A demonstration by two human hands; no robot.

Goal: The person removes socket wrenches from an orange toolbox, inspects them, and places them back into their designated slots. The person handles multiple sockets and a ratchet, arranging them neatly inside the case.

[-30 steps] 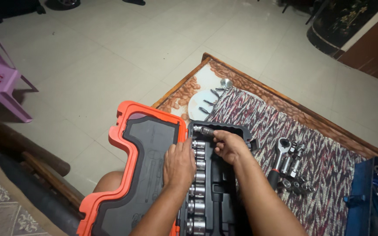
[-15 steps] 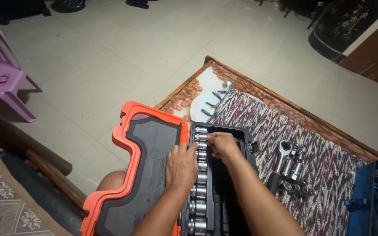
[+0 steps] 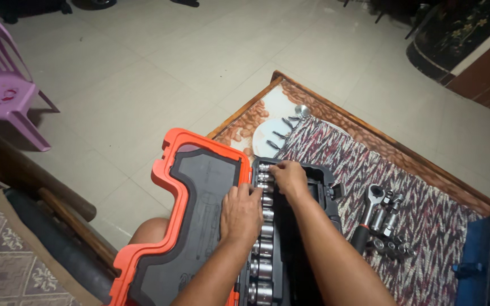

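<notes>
Right hand (image 3: 290, 178) pinches a small chrome socket (image 3: 264, 168) at the twelve-o'clock end of the black tool case tray (image 3: 319, 175); left hand (image 3: 241, 212) lies flat, fingers spread, on the socket row (image 3: 262, 249). Half-seated, it could pop loose toward the open orange lid (image 3: 199, 198) at nine o'clock.
</notes>
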